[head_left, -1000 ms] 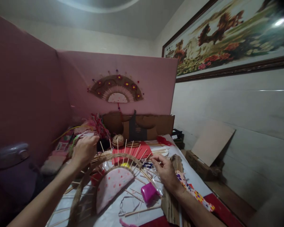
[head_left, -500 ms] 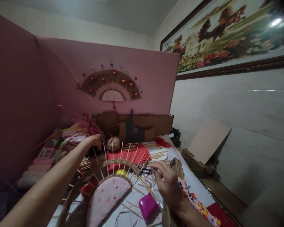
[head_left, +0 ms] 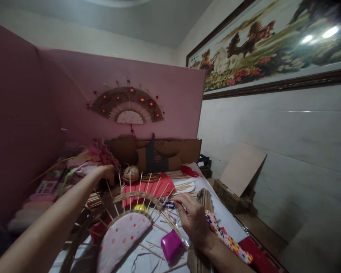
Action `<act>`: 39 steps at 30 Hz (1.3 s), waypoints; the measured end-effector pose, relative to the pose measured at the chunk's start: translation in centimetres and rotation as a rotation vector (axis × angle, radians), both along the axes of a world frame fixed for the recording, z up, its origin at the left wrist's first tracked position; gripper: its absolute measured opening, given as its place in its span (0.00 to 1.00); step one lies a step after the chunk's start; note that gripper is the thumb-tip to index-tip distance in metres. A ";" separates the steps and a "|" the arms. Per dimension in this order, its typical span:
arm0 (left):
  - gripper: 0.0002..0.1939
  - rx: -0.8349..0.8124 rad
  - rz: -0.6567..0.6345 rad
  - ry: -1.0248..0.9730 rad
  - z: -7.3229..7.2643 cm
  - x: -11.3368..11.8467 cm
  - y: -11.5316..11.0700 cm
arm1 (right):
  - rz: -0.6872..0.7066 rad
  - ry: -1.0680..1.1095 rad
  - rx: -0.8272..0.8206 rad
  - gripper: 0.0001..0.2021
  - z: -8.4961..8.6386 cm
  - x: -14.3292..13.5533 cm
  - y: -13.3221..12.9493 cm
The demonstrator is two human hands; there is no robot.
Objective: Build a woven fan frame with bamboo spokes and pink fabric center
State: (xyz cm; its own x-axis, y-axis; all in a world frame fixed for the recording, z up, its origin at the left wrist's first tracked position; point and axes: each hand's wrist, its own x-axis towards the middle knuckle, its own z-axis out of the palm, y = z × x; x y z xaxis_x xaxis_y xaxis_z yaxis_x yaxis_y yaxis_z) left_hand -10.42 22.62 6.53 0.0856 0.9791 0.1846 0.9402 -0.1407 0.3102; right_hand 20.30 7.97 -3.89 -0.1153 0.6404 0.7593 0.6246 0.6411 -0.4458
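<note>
A half-circle frame of thin sticks and twine (head_left: 138,194) stands in front of me, its base a pale dotted half disc (head_left: 125,237). My left hand (head_left: 107,173) reaches past its far left side, by a dark gap near the twine ball (head_left: 131,173); its fingers are hidden. My right hand (head_left: 189,212) is at the frame's right end, thumb and forefinger pinched near a stick tip; what they hold is too small to make out. Below this hand lies a shiny purple packet (head_left: 171,244).
A finished fan (head_left: 127,104) hangs on the pink panel (head_left: 176,98). Behind the frame are red sheets (head_left: 147,185), cardboard (head_left: 184,151) and loose sticks. Colourful cloth and yarn (head_left: 85,157) pile up at the left. Floral fabric (head_left: 230,242) lies right.
The whole view has shifted slightly, so the scene sits a little further left. Both hands keep about the same places relative to the frame.
</note>
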 end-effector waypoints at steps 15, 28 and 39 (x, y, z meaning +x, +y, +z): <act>0.17 0.219 0.128 -0.323 8.3 -0.1 -3.9 | -0.007 -0.033 -0.011 0.08 -0.4 -0.1 -0.1; 0.08 0.065 -0.201 -1.444 6.2 7.6 -17.6 | 0.264 0.274 -0.143 0.13 3.5 -1.1 -2.9; 0.12 -0.283 -0.007 -1.883 -2.0 8.5 -21.1 | 0.830 0.675 -0.555 0.15 8.8 -1.8 -7.8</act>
State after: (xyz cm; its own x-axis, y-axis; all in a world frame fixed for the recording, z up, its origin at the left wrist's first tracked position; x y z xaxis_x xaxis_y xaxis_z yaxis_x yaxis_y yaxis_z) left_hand -1.96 1.57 4.54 -0.0033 0.9935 -0.1136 -0.5976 0.0891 0.7968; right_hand 18.54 0.15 4.89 -0.3324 0.8174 0.4704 -0.3531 0.3546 -0.8658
